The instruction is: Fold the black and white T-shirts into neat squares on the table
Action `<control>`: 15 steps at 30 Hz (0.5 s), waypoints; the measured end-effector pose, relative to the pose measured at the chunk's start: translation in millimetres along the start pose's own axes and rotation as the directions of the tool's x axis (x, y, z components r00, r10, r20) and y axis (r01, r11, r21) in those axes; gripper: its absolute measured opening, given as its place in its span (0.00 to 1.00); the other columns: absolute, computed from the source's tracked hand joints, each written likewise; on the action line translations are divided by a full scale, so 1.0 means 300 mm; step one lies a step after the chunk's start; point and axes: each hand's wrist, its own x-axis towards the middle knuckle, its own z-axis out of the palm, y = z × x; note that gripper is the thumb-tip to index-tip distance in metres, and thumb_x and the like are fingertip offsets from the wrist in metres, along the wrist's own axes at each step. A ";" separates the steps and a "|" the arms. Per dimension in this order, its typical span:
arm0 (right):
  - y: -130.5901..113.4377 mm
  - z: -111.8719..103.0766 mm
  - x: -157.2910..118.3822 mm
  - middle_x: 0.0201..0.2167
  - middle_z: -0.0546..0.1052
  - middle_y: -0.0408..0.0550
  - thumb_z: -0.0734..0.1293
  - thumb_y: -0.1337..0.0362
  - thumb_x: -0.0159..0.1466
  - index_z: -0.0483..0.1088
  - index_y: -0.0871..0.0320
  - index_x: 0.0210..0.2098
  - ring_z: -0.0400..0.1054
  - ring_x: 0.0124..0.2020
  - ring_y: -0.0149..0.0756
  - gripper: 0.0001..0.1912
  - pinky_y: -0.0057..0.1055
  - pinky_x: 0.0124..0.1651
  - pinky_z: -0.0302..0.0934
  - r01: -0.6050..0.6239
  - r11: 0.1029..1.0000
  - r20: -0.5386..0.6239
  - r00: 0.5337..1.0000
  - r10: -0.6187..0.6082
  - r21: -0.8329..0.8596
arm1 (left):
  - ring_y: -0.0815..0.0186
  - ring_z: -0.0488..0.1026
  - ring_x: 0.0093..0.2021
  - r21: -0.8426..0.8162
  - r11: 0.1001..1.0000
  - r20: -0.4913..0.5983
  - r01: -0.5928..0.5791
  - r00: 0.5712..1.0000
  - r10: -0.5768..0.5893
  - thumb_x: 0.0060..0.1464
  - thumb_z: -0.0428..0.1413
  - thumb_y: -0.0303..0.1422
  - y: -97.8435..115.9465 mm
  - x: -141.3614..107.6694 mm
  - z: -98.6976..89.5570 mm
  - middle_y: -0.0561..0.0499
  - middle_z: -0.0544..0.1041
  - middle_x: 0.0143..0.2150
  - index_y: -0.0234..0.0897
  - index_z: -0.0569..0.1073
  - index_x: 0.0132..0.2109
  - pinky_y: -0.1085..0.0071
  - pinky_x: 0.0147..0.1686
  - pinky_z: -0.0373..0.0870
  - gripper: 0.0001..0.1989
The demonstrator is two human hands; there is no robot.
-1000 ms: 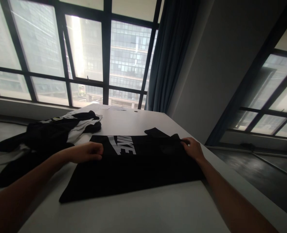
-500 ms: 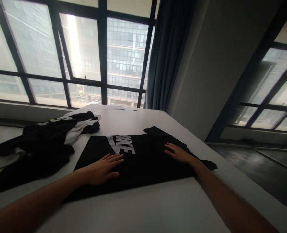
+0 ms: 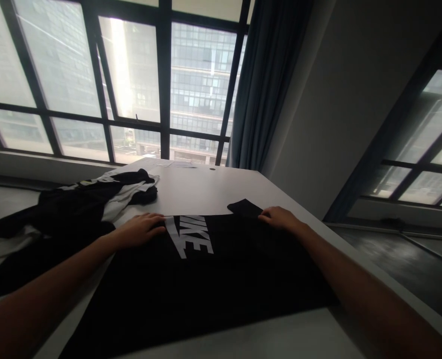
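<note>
A black T-shirt [image 3: 213,284] with a large white NIKE print lies spread across the white table in front of me. My left hand [image 3: 140,231] is at its far left corner, fingers bent over the far edge and thumb on the near side, closed on the cloth. At the far right, near the sleeve, my right hand [image 3: 281,218] is closed with its fingers curled on the fabric. Its fingertips are partly hidden. The shirt's right end is covered in part by my right forearm.
A heap of black and white clothes [image 3: 82,204] lies on the left of the white table [image 3: 202,189]. Papers [image 3: 181,164] rest at the far end. Beyond stand windows [image 3: 131,70] and a blue curtain [image 3: 266,89]; grey floor shows at right.
Both hands have moved from lying flat on the shirt to its far edge and closed there. The shirt's near edge lies closer to me, and more of its print shows.
</note>
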 end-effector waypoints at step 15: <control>-0.119 0.012 0.405 0.49 0.77 0.58 0.68 0.69 0.54 0.75 0.55 0.50 0.68 0.54 0.54 0.23 0.49 0.56 0.57 -0.076 0.980 -0.135 0.989 0.051 -0.183 | 0.53 0.72 0.50 -0.075 0.977 -0.340 0.199 0.916 -0.213 0.56 0.51 0.36 -0.194 0.064 0.032 0.45 0.76 0.45 0.40 0.76 0.43 0.59 0.50 0.69 0.11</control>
